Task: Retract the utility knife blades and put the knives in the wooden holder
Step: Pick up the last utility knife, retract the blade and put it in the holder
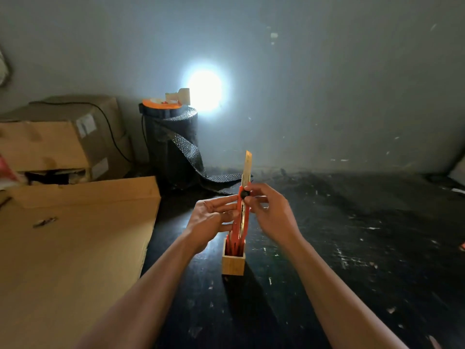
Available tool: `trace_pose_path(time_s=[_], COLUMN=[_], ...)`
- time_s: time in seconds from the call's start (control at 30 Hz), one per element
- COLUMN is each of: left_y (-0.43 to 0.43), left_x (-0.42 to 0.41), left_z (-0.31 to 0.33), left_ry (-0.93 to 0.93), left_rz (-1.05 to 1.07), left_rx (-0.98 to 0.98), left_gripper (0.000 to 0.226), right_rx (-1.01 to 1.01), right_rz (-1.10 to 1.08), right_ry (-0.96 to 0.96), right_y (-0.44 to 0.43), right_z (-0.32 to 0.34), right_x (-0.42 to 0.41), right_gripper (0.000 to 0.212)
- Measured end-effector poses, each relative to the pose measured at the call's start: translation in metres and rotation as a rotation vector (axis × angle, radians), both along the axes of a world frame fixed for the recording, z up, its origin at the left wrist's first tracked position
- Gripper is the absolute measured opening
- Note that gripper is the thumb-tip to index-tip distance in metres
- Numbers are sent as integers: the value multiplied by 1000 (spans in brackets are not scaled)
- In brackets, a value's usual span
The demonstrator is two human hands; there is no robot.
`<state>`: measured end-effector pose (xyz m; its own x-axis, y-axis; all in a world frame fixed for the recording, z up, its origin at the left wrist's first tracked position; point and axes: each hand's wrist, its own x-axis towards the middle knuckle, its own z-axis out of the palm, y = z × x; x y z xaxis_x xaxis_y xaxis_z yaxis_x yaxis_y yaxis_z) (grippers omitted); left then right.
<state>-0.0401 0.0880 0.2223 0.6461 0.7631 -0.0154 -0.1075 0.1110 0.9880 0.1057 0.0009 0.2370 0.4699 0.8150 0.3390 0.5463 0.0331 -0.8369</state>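
I hold an orange utility knife [242, 217] upright above the dark table, its long blade [247, 165] sticking out at the top. My left hand [210, 217] grips the knife's body from the left. My right hand [270, 212] pinches the black slider knob [244, 194] near the top of the handle. Directly below stands a small square wooden holder [233, 263] with several orange knives [232, 248] standing inside it.
A flat cardboard sheet [75, 248] covers the table's left side, with brown boxes [63, 142] behind it. A black roll of bubble wrap [173, 142] with an orange tape reel on top stands at the back. A bright light glares on the wall.
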Motion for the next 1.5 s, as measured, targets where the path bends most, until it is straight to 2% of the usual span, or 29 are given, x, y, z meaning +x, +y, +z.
trace_pose_path(time_s=[0.3,0.5,0.77,0.93,1.1,1.27,1.5], left_y=[-3,-3,-2,-1,0,1,7], left_x=[7,8,13,15,15,12,11], left_z=[12,17,28,34,38,38,37], left_ry=[-64,-38,10,19,40,27,26], left_rz=[4,16,100,137,157,149,138], left_rx=[-48,-67,41,135,192,187,193], left_gripper=[42,40,39,39,38,37,38], right_rx=[-99,-100,-96,-57,-38,-20,-4], right_rz=[115,134,94,81,11,46,5], right_ry=[27,58,34,-46,-18,-51,-19], right_y=[-9,-20,-24,-23,-18,-17,-12], right_z=[8,4,-9,-6,-3,-6,-3], right_x=[10,6,-2,-7,-11,-13,-16], right_gripper=[16,18,14,28,17,30,25])
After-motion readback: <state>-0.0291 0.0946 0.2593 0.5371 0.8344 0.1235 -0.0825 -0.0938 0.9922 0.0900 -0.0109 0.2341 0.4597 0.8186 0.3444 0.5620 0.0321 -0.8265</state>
